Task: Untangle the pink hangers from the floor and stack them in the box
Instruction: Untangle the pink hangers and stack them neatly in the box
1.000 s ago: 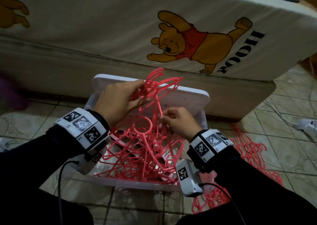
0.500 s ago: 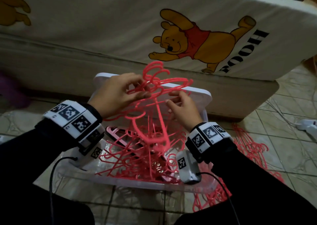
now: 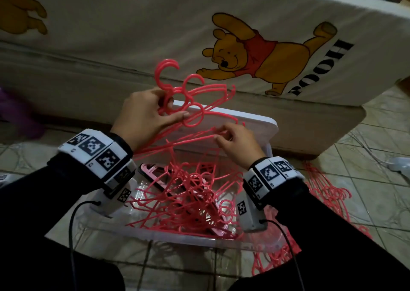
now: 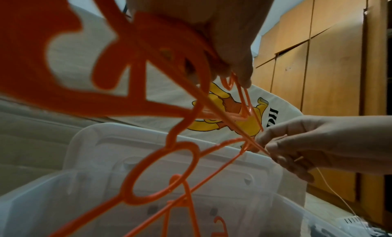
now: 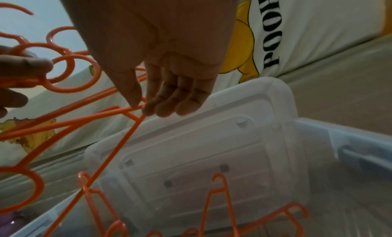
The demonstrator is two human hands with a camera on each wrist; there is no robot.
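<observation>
Above the clear plastic storage box (image 3: 199,241), a bunch of thin pink plastic hangers (image 3: 200,104) is held up, seemingly so snagged ones hang free. Left hand (image 3: 142,115) fingers curl round the ringed necks; right hand (image 3: 238,143) pinches one slim arm, likely to tease it loose. More hangers fill the box and lie on the tiled floor (image 3: 366,157). Behind, the cream bedsheet (image 3: 155,24) reads "POOH".

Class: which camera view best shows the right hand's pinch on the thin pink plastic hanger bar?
The right wrist view: the right hand has thumb and fingertips meeting on the thin pink plastic hanger bar. Head view shows only the hand's back; left wrist view shows it far off.
</observation>
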